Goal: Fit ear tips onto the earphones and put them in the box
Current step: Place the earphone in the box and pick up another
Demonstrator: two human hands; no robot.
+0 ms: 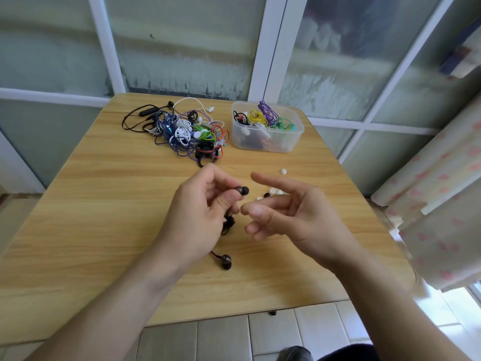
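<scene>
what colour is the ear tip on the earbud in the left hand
Black, on the earbud that the left hand pinches; only the head view shows it.

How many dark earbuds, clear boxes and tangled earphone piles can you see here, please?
Dark earbuds: 2 (one pinched by the left hand, one lower down)
Clear box: 1
Tangled earphone pile: 1
Total: 4

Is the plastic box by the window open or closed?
Open. The plastic box has no lid on it, and coloured earphones poke above its rim.
</scene>
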